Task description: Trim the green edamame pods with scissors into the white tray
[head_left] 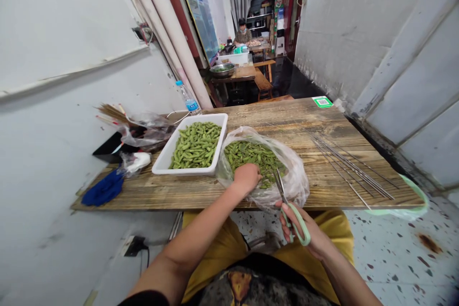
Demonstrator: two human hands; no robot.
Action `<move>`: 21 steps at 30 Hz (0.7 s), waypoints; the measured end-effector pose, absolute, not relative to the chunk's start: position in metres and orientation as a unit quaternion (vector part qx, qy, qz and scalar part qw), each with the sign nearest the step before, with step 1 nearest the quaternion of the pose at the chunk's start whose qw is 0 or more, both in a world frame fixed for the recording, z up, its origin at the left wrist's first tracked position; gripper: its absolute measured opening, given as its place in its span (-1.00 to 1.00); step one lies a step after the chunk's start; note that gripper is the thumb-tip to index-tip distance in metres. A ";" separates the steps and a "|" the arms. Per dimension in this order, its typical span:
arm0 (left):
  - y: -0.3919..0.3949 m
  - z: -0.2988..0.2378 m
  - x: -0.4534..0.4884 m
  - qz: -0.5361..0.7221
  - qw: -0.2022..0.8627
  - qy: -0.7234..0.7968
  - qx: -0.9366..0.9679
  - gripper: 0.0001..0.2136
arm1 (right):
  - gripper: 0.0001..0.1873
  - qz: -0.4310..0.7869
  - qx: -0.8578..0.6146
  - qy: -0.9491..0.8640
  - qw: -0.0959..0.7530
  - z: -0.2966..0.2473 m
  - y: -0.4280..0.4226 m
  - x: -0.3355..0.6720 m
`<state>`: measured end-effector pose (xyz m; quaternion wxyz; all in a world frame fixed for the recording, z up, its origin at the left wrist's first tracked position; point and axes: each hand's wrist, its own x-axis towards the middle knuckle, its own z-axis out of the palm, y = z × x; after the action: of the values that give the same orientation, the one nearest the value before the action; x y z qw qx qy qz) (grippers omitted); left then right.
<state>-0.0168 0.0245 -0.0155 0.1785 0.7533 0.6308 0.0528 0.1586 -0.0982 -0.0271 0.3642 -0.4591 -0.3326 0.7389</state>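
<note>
My left hand (247, 177) reaches into a clear plastic bag (296, 172) of green edamame pods (247, 150). Its fingers are curled down among the pods, and what they hold, if anything, is hidden. Wrapped round the pale green handles of a pair of scissors (300, 225), my right hand (308, 232) is at the table's front edge. The slightly parted blades point up over the near right side of the bag. Left of the bag stands a white tray (190, 170) filled with plumper edamame pods (197, 146).
Several metal skewers (349, 167) lie on the wooden table (251, 114) at right. At left are a blue cloth (103, 189), a black box (113, 148) with sticks and plastic bags. A water bottle (191, 103) stands behind the tray. A person (243, 33) sits at a farther table.
</note>
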 end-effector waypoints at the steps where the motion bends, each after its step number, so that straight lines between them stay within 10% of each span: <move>1: 0.025 -0.016 -0.018 0.060 0.198 0.611 0.764 -0.83 | -0.52 0.739 -0.460 -0.335 0.361 -0.028 -0.098 0.158; 21: 0.028 -0.021 -0.040 0.088 0.200 0.609 0.763 -0.72 | -0.52 0.729 -0.477 -0.334 0.360 -0.032 -0.099 0.160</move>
<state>-0.0400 0.0284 -0.0208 0.1999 0.7626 0.6089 0.0881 0.1605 -0.0991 -0.0323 0.3603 -0.4770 -0.3344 0.7286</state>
